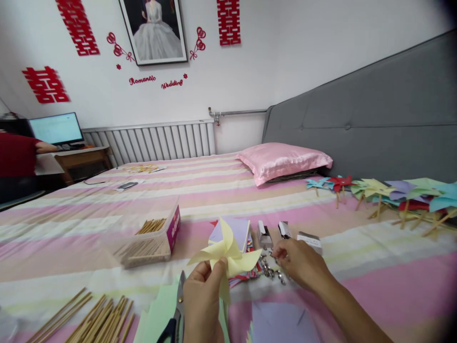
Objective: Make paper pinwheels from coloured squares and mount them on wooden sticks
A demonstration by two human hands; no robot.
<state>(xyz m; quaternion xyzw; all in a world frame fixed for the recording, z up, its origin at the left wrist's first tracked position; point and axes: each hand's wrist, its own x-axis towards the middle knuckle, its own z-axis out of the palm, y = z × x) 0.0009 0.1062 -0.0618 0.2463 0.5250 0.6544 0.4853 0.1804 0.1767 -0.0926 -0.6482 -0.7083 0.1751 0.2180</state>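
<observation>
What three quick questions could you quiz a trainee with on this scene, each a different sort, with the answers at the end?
1. Open: What lies scattered beside the right hand?
2. Multiple choice: Which hand holds the yellow pinwheel? A, the right hand; B, the left hand; C, both together.
3. True or false: The scissors lie on the pink pillow.

Key:
1. Small shiny metallic pieces.
2. B.
3. False; they lie by the left hand, over green paper.
</observation>
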